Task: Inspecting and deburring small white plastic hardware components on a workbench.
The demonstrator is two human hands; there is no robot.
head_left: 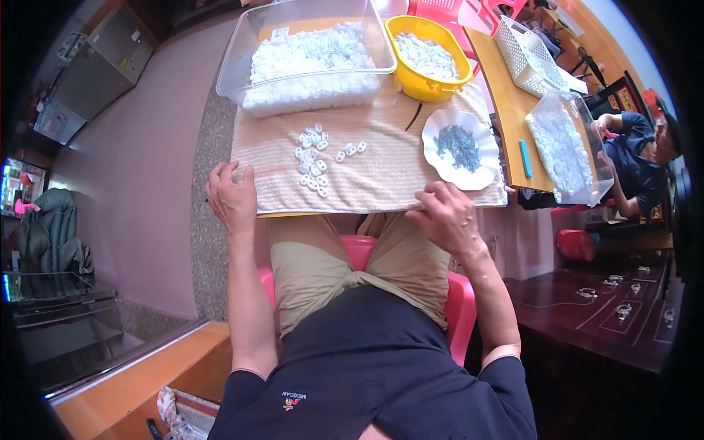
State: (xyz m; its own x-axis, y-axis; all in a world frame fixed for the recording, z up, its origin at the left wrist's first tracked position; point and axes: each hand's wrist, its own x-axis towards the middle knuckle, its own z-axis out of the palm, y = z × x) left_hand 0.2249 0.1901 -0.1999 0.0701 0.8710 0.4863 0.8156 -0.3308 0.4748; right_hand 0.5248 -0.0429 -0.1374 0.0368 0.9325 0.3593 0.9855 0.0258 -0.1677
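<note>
At the near left corner of a striped towel (374, 176) on the table, my left hand (233, 196) is open, its fingers apart and nothing visible in it. My right hand (447, 218) is over the towel's front edge, fingers bent and a little apart, just below a scalloped white plate (480, 174). Small dark grey pieces (457, 147) lie heaped on that plate, too fine to name. Between the hands, nearer the left, is a loose group of small white plastic pieces (315, 167) with two dark holes each. Three similar white pieces (350, 151) lie slightly apart to the right.
A large clear bin (308, 82) of white pieces stands at the back, beside a yellow basket (429, 89) of similar pieces. A dark strip (413, 117) lies before the basket. Rightward, another table holds a turquoise tool (525, 159) and a clear box (561, 150); a person (642, 158) works there.
</note>
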